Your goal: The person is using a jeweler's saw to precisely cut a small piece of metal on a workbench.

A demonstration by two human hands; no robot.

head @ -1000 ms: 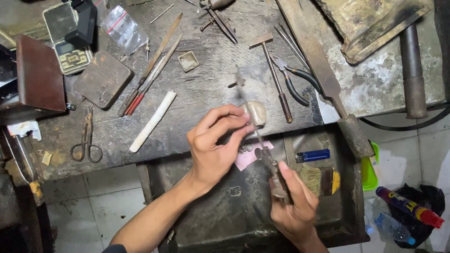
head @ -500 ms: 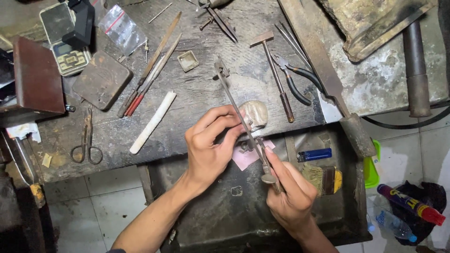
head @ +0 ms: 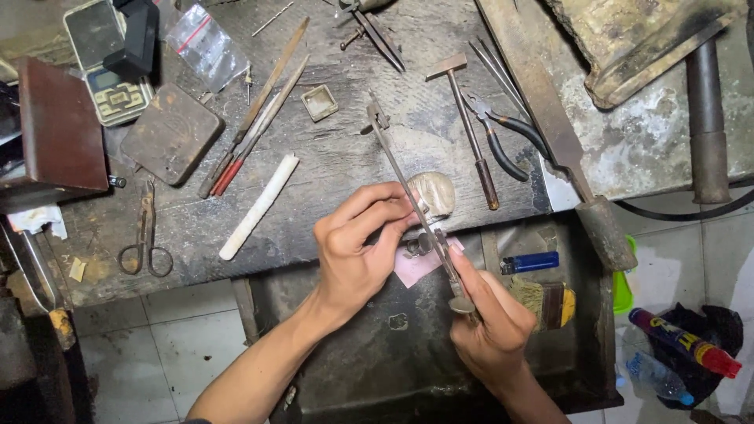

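We were mid-cut, our right hand (head: 491,330) clenched on the jeweller's saw (head: 412,196) handle, our left hand (head: 357,243) pinching a small metal piece (head: 420,245) against the tabletop (head: 338,149) edge just below the bench pin (head: 433,194), needing steady strokes next.

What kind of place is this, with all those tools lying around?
Probably a jeweller's or small metalworker's bench: a worn wooden benchtop strewn with a small hammer, pliers and files, while the right hand works a thin saw.
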